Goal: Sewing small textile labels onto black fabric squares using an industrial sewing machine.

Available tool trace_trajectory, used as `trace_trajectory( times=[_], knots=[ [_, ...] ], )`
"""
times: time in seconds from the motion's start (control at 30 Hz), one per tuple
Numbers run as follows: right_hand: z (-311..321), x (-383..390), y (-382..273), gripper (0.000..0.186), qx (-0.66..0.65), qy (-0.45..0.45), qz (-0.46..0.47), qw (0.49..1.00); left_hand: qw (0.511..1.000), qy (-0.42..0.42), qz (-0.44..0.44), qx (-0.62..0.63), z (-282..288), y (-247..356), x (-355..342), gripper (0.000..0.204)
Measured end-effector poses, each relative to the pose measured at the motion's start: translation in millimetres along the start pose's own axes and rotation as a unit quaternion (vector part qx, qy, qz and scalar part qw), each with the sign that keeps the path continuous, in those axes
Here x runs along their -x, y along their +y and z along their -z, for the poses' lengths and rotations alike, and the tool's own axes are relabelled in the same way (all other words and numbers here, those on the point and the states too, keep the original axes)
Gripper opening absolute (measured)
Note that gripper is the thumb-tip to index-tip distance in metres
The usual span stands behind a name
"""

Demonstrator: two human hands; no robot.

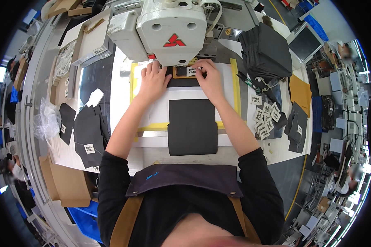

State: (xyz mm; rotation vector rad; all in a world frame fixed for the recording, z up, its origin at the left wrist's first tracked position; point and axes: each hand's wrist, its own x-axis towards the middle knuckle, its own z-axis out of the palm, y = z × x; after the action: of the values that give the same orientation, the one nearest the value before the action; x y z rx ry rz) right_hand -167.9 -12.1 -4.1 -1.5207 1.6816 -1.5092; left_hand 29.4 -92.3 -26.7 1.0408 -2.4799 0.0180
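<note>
Under the machine [172, 24] | right hand [210, 79] pinching 1 upright-reading label [191, 71] | left hand [153, 81] resting, fingers slightly apart | black piece [183, 82] lying crosswise

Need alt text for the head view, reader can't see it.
A person's right hand touches a white label at a black piece before a white machine head; the left hand is at the piece's left end. A black panel lies nearer the person, loose labels rightward.
</note>
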Motion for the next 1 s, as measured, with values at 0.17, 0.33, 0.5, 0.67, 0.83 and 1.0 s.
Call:
trace_trajectory(
  times=[0.17,0.33,0.5,0.67,0.83,1.0],
  knots=[
    [2,1,3,0.014,-0.028,-0.007,-0.001,1.000,0.999,0.006,-0.030,0.030,6,-8,-10,0.028],
    [4,-1,-1,0.015,-0.020,-0.022,0.007,1.000,0.989,-0.064,0.092,0.093,1,-15,-22,0.027],
    [6,-2,6,0.012,0.040,-0.026,0.042,0.998,0.983,-0.022,0.062,0.170,-5,-17,-31,0.026],
    [5,-1,9,0.009,0.115,-0.028,0.059,0.991,0.993,-0.015,0.035,0.108,-15,-14,-27,0.025],
    [4,-2,4,0.007,0.129,-0.040,0.070,0.988,0.999,0.033,0.032,0.009,-15,-25,-18,0.023],
    [4,-3,6,0.006,0.144,-0.041,0.073,0.986,0.994,-0.040,0.080,0.061,9,-23,-28,0.025]
  ],
)
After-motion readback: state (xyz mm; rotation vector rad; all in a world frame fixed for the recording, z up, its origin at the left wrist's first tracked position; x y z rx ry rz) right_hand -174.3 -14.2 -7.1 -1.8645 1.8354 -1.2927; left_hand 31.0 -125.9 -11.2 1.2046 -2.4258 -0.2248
